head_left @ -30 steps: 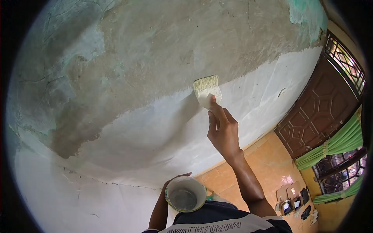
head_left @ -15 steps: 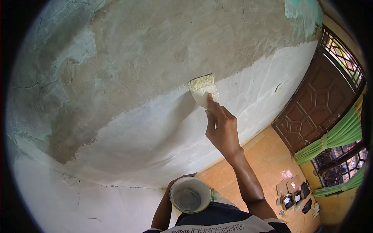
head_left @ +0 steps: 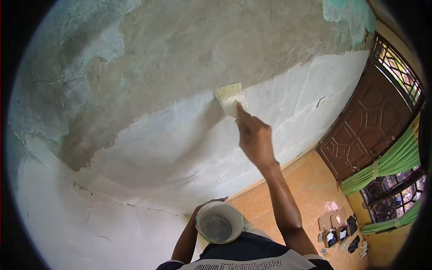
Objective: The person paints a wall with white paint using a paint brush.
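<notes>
My right hand grips a wide paint brush, its fingers closed around the handle. The pale, paint-coated bristles point up and touch or nearly touch the wall, where white paint meets bare grey-brown plaster. Against my body at waist height, a round pail tilts its mouth toward me, with greyish liquid at the bottom. My left hand is wrapped around the pail's far left side; most of its fingers are hidden behind it.
A brown panelled door stands at the right beside green curtains and a grilled window. Open cardboard boxes with dark items lie on the orange tiled floor. Turquoise old paint shows at upper right.
The brush and my right hand have shifted slightly left along the paint border. The view has tilted a little. My left hand still holds the pail.
</notes>
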A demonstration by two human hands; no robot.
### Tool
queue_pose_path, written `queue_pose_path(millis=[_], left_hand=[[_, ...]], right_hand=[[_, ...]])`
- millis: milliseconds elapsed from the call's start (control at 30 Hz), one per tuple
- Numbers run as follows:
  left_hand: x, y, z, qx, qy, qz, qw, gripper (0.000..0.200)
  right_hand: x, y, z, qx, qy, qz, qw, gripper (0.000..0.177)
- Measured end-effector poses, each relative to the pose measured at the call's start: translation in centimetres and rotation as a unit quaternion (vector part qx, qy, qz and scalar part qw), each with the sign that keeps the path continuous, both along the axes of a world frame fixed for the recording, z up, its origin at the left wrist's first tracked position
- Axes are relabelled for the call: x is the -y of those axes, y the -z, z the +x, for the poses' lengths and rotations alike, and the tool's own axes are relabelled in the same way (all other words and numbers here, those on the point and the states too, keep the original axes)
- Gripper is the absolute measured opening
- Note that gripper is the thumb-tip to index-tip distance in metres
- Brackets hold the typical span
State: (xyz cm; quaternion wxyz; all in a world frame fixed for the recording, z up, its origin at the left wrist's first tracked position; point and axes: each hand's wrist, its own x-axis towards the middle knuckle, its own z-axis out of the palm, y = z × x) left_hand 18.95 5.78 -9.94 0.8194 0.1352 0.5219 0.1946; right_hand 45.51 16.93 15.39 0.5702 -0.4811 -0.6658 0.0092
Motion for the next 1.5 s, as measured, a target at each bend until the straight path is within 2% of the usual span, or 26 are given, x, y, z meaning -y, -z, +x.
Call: queue_pose_path(millis=[100,167,233,300,367,433,500,667,733,767,800,833,867,900,967,1000,1100,1233,1267,1300,1367,1433,1500], left_hand=[[1.1,-1.1,0.2,-0.008,0.002,0.016,1.0,0.033],[1.2,-1.7,0.6,-0.011,0.002,0.027,1.0,0.033],[1.4,-2.5,0.3,-0.016,0.001,0.037,0.999,0.033],[2.7,-2.6,-1.6,-0.025,-0.001,0.046,0.999,0.033],[3.0,-3.3,-2.0,-0.034,-0.001,0.054,0.998,0.033],[3.0,-3.9,-2.2,-0.039,0.001,0.063,0.997,0.033],[3.5,-4.1,-2.5,-0.044,0.005,0.071,0.996,0.033],[1.8,-6.2,-0.4,-0.052,0.014,0.082,0.995,0.033],[1.0,-6.7,0.0,-0.123,0.015,0.039,0.991,0.034],[1.1,-6.9,0.3,-0.122,0.016,0.039,0.992,0.034],[1.5,-7.2,0.5,-0.105,-0.004,0.083,0.991,0.029],[1.8,-7.4,0.6,-0.089,-0.023,0.125,0.988,0.04],[1.8,-6.9,0.3,-0.088,-0.021,0.124,0.988,0.04],[1.5,-6.1,-0.2,-0.065,0.006,0.112,0.992,0.029],[0.8,-5.3,-0.7,-0.042,0.034,0.101,0.993,0.026],[0.3,-5.0,-0.8,-0.052,0.039,0.082,0.995,0.026],[-0.9,-4.3,-0.9,-0.077,0.053,0.019,0.995,0.025],[-2.1,-4.4,-0.6,-0.11,0.073,-0.065,0.989,0.025],[-2.0,-4.4,-0.6,-0.111,0.074,-0.067,0.989,0.025],[-1.9,-5.0,-0.4,-0.115,0.071,-0.043,0.99,0.025],[-1.8,-5.3,-0.7,-0.119,0.069,-0.018,0.99,0.025],[-1.0,-4.9,-1.0,-0.08,0.038,0.073,0.993,0.027],[-1.1,-5.0,-1.1,-0.085,0.049,0.067,0.993,0.028]], right_hand=[[2.4,-0.5,1.7,-0.039,0.051,0.008,0.998,0.044],[3.7,-1.2,2.5,-0.055,0.058,-0.028,0.996,0.043],[3.9,-1.9,2.9,-0.008,0.08,-0.044,0.996,0.048],[3.3,-2.8,2.8,-0.001,0.07,-0.016,0.997,0.045],[3.0,-4.2,2.3,0.054,0.09,-0.025,0.994,0.044],[2.0,-3.6,1.7,0.066,0.085,-0.008,0.994,0.04],[1.1,-2.1,1.4,0.142,0.077,-0.04,0.986,0.037],[3.3,-2.6,2.2,0.166,0.079,-0.073,0.98,0.037],[4.2,-4.0,2.3,0.128,0.099,-0.051,0.986,0.038],[4.1,-4.3,2.2,0.129,0.099,-0.05,0.985,0.038],[3.9,-4.7,2.0,0.115,0.12,-0.034,0.986,0.039],[3.7,-4.9,1.7,0.1,0.14,-0.018,0.985,0.039],[2.8,-4.4,1.7,0.115,0.145,0.014,0.983,0.04],[2.4,-3.8,1.6,0.115,0.146,0.013,0.982,0.04],[1.8,-2.9,1.2,0.191,0.147,-0.052,0.969,0.041],[2.1,-2.7,1.4,0.193,0.139,-0.047,0.97,0.042],[3.8,-3.6,2.3,0.171,0.12,-0.043,0.977,0.042],[3.2,-4.1,1.5,0.117,0.188,-0.011,0.975,0.043],[2.5,-3.4,1.6,0.142,0.186,0.014,0.972,0.046],[2.0,-3.1,1.0,0.162,0.201,-0.023,0.966,0.039],[2.3,-3.0,0.1,0.196,0.204,-0.07,0.957,0.038],[3.2,-3.2,0.6,0.203,0.188,-0.066,0.959,0.038],[3.9,-3.3,1.2,0.209,0.174,-0.065,0.96,0.038]])
